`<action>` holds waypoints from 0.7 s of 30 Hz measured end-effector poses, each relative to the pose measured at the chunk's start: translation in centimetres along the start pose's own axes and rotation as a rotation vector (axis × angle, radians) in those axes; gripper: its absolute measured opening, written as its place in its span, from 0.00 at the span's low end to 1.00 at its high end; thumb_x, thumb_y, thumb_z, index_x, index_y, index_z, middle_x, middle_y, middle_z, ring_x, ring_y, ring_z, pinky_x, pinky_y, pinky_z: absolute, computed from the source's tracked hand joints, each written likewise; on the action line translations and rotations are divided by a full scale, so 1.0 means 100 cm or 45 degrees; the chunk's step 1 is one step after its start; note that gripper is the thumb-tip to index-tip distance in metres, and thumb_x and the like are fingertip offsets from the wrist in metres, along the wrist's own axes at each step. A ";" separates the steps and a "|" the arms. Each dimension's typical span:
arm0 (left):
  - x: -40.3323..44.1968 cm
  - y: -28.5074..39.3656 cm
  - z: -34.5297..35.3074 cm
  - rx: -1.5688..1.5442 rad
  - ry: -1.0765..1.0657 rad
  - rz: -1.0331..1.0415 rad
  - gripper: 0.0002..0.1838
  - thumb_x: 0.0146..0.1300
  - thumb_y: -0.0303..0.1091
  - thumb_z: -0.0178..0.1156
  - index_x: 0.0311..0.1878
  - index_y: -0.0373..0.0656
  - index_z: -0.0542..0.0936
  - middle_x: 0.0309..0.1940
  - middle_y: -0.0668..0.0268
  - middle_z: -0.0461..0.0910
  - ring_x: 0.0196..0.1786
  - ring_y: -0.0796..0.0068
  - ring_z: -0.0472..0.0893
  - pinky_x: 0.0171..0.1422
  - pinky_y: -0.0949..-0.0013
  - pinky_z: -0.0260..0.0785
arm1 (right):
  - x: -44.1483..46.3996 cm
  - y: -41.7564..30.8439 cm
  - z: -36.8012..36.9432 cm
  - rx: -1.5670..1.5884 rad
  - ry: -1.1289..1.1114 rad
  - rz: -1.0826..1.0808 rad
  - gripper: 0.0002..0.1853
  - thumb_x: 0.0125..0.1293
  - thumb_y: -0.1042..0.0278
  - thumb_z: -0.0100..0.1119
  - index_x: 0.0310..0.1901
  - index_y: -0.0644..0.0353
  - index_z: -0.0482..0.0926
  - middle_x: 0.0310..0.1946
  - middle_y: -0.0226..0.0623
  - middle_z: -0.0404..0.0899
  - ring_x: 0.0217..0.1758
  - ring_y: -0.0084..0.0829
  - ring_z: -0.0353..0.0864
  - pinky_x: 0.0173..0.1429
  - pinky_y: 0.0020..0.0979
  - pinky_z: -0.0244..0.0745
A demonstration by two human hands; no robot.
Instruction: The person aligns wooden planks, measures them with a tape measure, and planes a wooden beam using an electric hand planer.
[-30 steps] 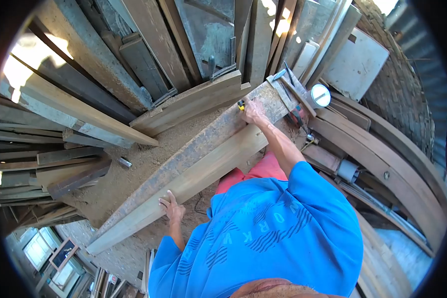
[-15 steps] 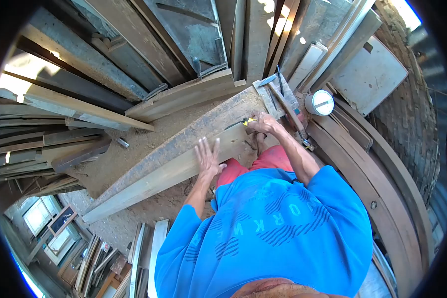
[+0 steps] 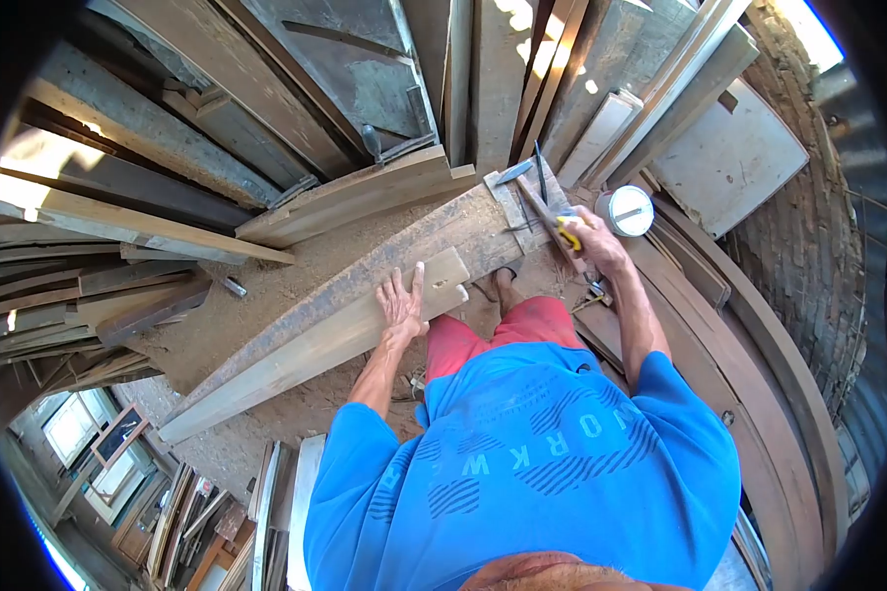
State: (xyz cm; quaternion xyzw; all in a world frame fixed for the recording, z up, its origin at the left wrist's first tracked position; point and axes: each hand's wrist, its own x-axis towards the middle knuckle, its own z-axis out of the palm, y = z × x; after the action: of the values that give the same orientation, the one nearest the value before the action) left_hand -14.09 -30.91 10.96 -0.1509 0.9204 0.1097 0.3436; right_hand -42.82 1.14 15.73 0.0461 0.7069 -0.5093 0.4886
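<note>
A long pale wooden plank (image 3: 306,345) lies along a weathered workbench (image 3: 384,251). My left hand (image 3: 401,307) rests flat on it near its right end, fingers spread. At that end the plank has a cut, stepped edge and small dark marks. My right hand (image 3: 593,241) is raised off the plank at the bench's right end, closed round a yellow-handled tool (image 3: 568,233). A thin dark blade seems to point left from it; its exact kind is unclear. Just beyond, a hammer (image 3: 514,173) lies across the bench end, its handle partly behind the tool.
A white-topped bucket (image 3: 629,211) stands right of my right hand. Thick curved timbers (image 3: 749,364) run down the right side. Boards (image 3: 197,89) lean in rows beyond the bench. Sawdust covers the ground (image 3: 192,340). Another clamp-like metal item (image 3: 597,293) is below my right hand.
My right hand has moved right with the yellow-handled tool, away from the plank's end, which now shows. My left hand has shifted slightly left and stays on the plank.
</note>
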 end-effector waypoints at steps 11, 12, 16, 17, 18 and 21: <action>0.070 0.113 -0.032 -0.508 0.245 0.325 0.37 0.61 0.47 0.69 0.71 0.43 0.72 0.62 0.50 0.77 0.69 0.46 0.73 0.74 0.49 0.66 | 0.117 0.009 0.002 -1.174 0.643 -0.074 0.28 0.65 0.43 0.64 0.53 0.61 0.82 0.50 0.65 0.82 0.57 0.63 0.81 0.61 0.54 0.77; 0.078 0.138 -0.040 -0.525 0.165 0.301 0.41 0.63 0.47 0.68 0.76 0.44 0.64 0.66 0.46 0.74 0.72 0.43 0.70 0.76 0.47 0.63 | 0.119 -0.007 0.015 -1.204 0.731 -0.058 0.31 0.65 0.38 0.65 0.54 0.61 0.82 0.49 0.65 0.82 0.60 0.62 0.81 0.63 0.55 0.76; 0.108 0.215 -0.038 -0.618 0.257 0.266 0.54 0.59 0.45 0.70 0.82 0.38 0.51 0.78 0.43 0.57 0.78 0.36 0.61 0.81 0.42 0.55 | 0.141 -0.015 0.030 -1.197 0.587 0.107 0.37 0.64 0.31 0.64 0.62 0.55 0.78 0.60 0.61 0.77 0.65 0.65 0.76 0.67 0.59 0.72; 0.112 0.226 -0.038 -0.620 0.305 0.250 0.54 0.57 0.45 0.71 0.81 0.36 0.53 0.78 0.44 0.58 0.75 0.37 0.64 0.79 0.42 0.58 | 0.146 -0.006 0.025 -1.156 0.579 0.073 0.32 0.66 0.37 0.63 0.61 0.54 0.80 0.62 0.58 0.76 0.66 0.63 0.75 0.68 0.58 0.71; 0.117 0.233 -0.034 -0.620 0.355 0.234 0.54 0.54 0.45 0.72 0.79 0.34 0.56 0.77 0.45 0.59 0.72 0.39 0.66 0.77 0.42 0.60 | 0.144 -0.002 0.024 -1.235 0.567 0.043 0.29 0.66 0.40 0.63 0.60 0.53 0.81 0.62 0.58 0.76 0.66 0.63 0.75 0.68 0.58 0.72; 0.126 0.232 -0.021 -0.643 0.381 0.247 0.53 0.51 0.45 0.73 0.77 0.31 0.59 0.74 0.45 0.63 0.68 0.41 0.70 0.74 0.43 0.63 | 0.139 0.006 0.024 -1.372 0.555 -0.035 0.23 0.64 0.48 0.61 0.55 0.51 0.85 0.62 0.56 0.75 0.67 0.61 0.75 0.68 0.55 0.74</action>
State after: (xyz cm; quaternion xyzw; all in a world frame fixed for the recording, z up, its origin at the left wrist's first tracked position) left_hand -32.62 -12.55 6.42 -0.1576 0.9144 0.3440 0.1439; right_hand -48.10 -6.39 5.05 -0.1144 0.9511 -0.0628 0.2798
